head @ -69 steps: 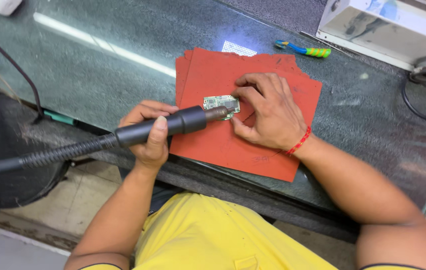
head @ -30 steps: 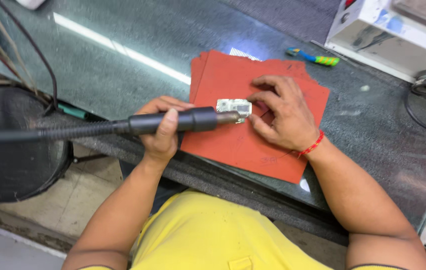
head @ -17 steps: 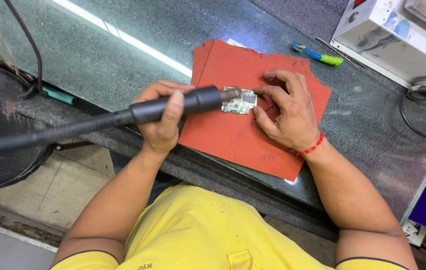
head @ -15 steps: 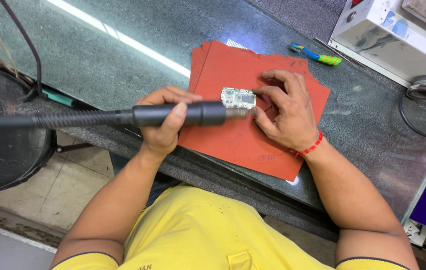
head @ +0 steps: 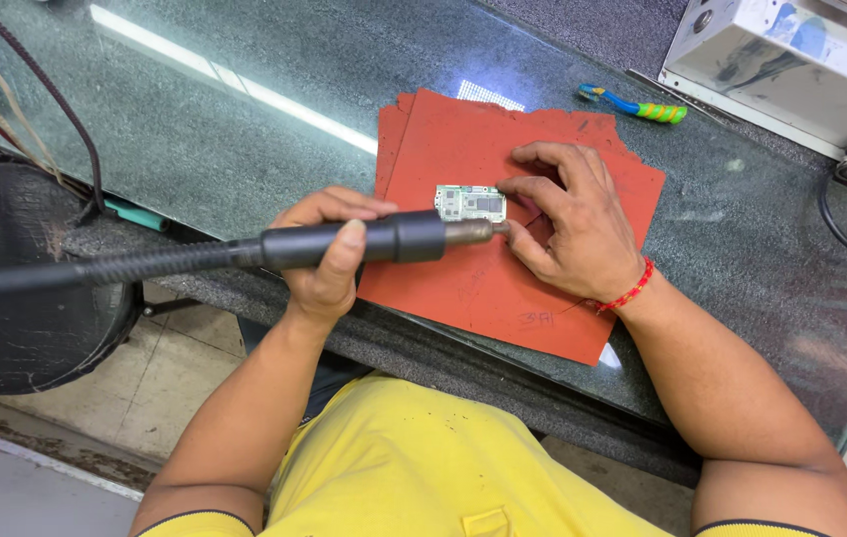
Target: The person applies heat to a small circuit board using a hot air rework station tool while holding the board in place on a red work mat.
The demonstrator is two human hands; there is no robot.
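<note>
My left hand (head: 326,261) grips a black hot-air wand (head: 384,240) with a ribbed hose running off to the left. Its metal nozzle points right, just below a small green circuit board (head: 470,202). The board lies flat on a red rubber mat (head: 463,288) on the dark stone counter (head: 245,149). My right hand (head: 571,224) rests on the mat with fingertips against the board's right edge, holding it down. A red thread band circles that wrist.
A small brush with a blue and green handle (head: 634,104) lies beyond the mat. A white machine (head: 791,70) stands at the far right with a black cable (head: 841,224) beside it. A black round stool (head: 31,278) and several wires sit at the left.
The wand's nozzle has slid from over the board to just below its right end. My right hand stays pressed at the board.
</note>
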